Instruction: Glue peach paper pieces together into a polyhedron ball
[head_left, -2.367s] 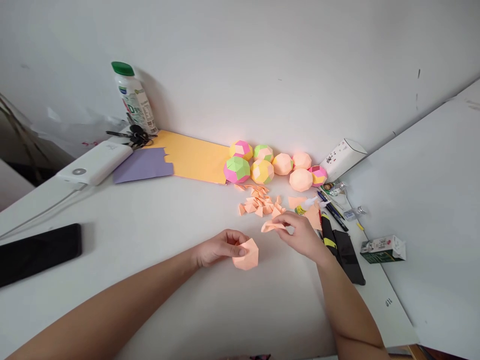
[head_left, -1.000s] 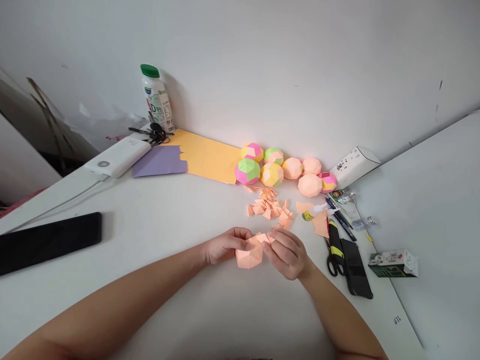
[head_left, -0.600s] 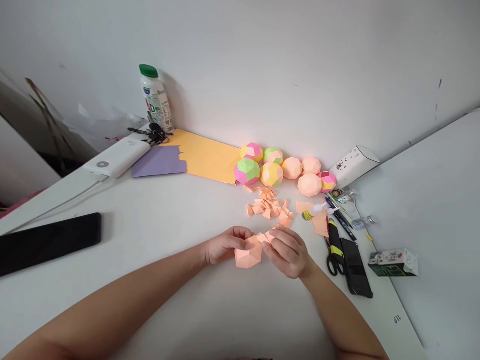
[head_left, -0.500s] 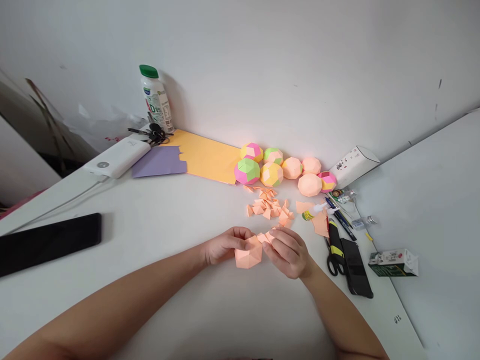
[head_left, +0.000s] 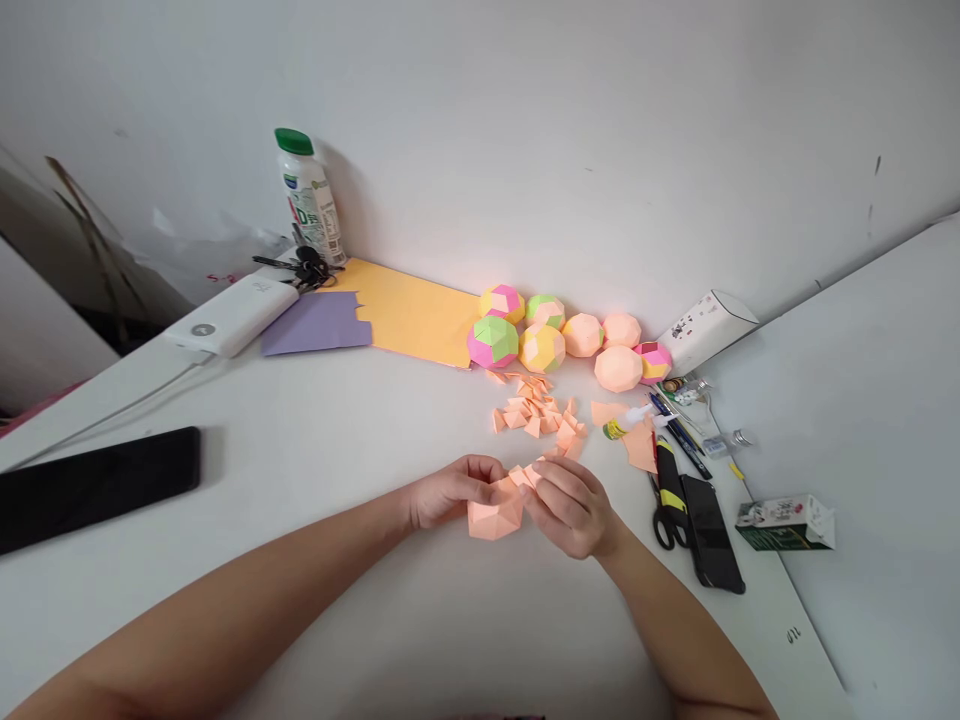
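My left hand (head_left: pixel 448 490) is closed round a partly built peach paper ball (head_left: pixel 493 516), held just above the white table (head_left: pixel 337 440). My right hand (head_left: pixel 571 505) pinches a small folded peach paper unit (head_left: pixel 525 475) against the top of that ball. A loose pile of the same folded peach units (head_left: pixel 536 415) lies just beyond both hands. Several finished paper balls (head_left: pixel 559 340), some multicoloured and some plain peach, sit in a row against the wall.
Scissors (head_left: pixel 667 500), pens (head_left: pixel 679 425), a glue tube (head_left: pixel 626 422) and a black phone (head_left: pixel 712 545) lie at the right. A small carton (head_left: pixel 784 522), white box (head_left: pixel 705 325), orange paper (head_left: pixel 409 315), purple paper (head_left: pixel 319 325), power bank (head_left: pixel 229 315), keys, bottle (head_left: pixel 307 195) and another black phone (head_left: pixel 94 485) are around.
My right hand came back from the pile with a peach unit and joined my left hand at the ball. In the last second the hands have barely moved.
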